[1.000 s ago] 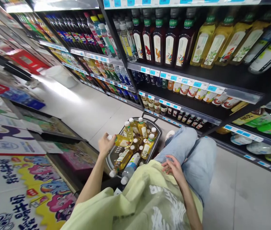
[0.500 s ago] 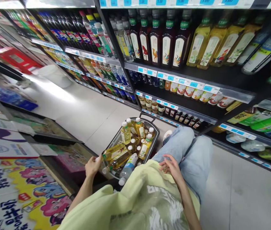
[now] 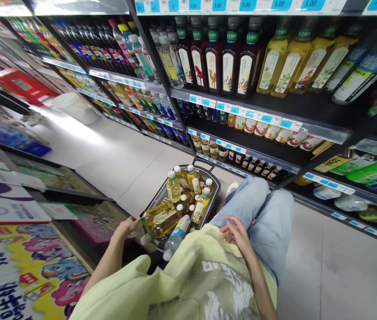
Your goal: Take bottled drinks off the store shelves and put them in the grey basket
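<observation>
A black shopping basket (image 3: 215, 195) stands on the floor, filled with several drink bottles. My left hand (image 3: 126, 226) is at the basket's left rim, fingers closed around the cap end of a yellow tea bottle (image 3: 158, 212) lying on its side; the cap is hidden. Beside it lie another yellow tea bottle (image 3: 166, 223) and a clear bottle with a blue and white label (image 3: 179, 231). Upright tea bottles (image 3: 174, 187) with white caps fill the far part. My right hand (image 3: 235, 231) hangs before my shirt, holding nothing, its fingers loosely bent and apart.
Drink shelves (image 3: 275, 111) run along the right, with dark tea bottles (image 3: 212, 62) and yellow ones. At the left stand printed cartons (image 3: 25, 271) and a low display ledge (image 3: 85, 191). A white bucket (image 3: 75, 106) and a red object (image 3: 22, 84) are farther down the aisle.
My left hand has shifted slightly left and its fingers now cover the bottle's cap end. The view has tilted a little. My right hand stays nearly still.
</observation>
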The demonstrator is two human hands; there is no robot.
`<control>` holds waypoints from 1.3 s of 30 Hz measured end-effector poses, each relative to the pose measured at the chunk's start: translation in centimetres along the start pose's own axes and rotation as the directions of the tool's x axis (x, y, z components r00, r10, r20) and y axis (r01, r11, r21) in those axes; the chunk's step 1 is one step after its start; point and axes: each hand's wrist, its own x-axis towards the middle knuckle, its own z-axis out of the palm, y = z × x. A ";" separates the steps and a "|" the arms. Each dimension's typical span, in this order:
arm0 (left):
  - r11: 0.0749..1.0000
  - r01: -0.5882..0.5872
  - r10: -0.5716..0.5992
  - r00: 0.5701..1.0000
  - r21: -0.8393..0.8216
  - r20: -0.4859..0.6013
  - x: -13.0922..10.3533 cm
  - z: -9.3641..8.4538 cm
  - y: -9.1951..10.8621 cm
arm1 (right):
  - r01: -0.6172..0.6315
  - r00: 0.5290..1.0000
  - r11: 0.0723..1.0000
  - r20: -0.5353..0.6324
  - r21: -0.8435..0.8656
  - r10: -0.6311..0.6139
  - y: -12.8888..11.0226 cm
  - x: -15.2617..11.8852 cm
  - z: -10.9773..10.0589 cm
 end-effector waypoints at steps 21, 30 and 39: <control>0.468 -0.864 0.774 0.501 0.184 0.386 -6.8 -2.3 32.1 | 0.028 0.999 0.999 0.030 0.022 -0.028 0.5 1.3 0.5; 0.115 -0.960 0.898 0.211 0.256 0.387 -12.1 -9.8 44.7 | 0.052 0.998 0.998 0.032 0.021 -0.053 0.8 1.6 0.7; -0.174 -0.922 0.966 -0.229 0.346 -0.124 -16.6 -22.3 60.2 | 0.051 0.998 0.997 0.030 0.064 -0.053 1.1 2.0 0.7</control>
